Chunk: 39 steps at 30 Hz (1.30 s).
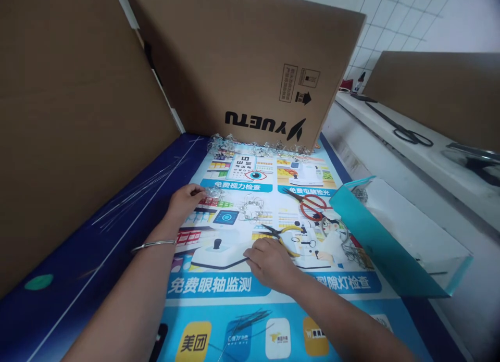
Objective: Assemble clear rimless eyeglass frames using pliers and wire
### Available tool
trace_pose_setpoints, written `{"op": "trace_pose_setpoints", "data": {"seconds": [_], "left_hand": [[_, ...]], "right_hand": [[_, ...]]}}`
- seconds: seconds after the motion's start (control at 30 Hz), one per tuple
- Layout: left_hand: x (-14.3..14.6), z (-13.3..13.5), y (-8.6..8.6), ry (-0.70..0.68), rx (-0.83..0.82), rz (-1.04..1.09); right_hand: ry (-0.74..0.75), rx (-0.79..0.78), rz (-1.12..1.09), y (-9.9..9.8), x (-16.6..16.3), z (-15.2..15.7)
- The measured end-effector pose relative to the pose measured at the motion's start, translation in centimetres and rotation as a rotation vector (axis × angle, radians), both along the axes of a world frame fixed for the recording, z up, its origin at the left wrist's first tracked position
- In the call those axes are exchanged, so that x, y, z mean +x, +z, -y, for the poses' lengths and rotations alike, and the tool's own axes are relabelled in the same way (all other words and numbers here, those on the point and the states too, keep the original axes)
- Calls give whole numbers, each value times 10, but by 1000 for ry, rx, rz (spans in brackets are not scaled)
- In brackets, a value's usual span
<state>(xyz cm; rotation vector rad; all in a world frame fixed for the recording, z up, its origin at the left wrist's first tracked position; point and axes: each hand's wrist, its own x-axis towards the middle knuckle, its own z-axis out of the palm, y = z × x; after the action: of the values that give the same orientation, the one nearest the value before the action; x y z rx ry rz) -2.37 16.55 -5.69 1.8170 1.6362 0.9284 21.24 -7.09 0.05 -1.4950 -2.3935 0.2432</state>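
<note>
My left hand (186, 199) reaches forward over a printed poster (219, 299) and its fingers close on a small clear beaded wire piece (213, 193). A thin silver bangle (153, 244) sits on that wrist. My right hand (271, 263) rests knuckles up on the poster, fingers curled, pinching the end of a thin wire (238, 261). Yellow-handled pliers (285, 234) lie just beyond its fingers. A second clear beaded wire flower (251, 206) lies between the two hands.
Red-handled pliers (308, 203) lie further right. A teal bag (394, 237) lies on its side at the right. Cardboard sheets (250, 60) wall off the back and left, with several beaded pieces (258, 146) along the base. Loose wires (133, 195) lie at left; scissors (410, 133) rest on a white ledge.
</note>
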Motion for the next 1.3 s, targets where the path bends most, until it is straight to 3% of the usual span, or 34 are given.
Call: {"op": "trace_pose_setpoints", "data": {"seconds": [0.47,0.83,1.3], "left_hand": [[-1,-6,-3,-36,-24,3],[9,4,17,-91,-28,22],[12,-1,13,-106,-19,88]], "right_hand": [[-9,-25,-36,-3,1,1],[-34,25,-90,1,0,1],[78,87,-76,-22,13,-12]]}}
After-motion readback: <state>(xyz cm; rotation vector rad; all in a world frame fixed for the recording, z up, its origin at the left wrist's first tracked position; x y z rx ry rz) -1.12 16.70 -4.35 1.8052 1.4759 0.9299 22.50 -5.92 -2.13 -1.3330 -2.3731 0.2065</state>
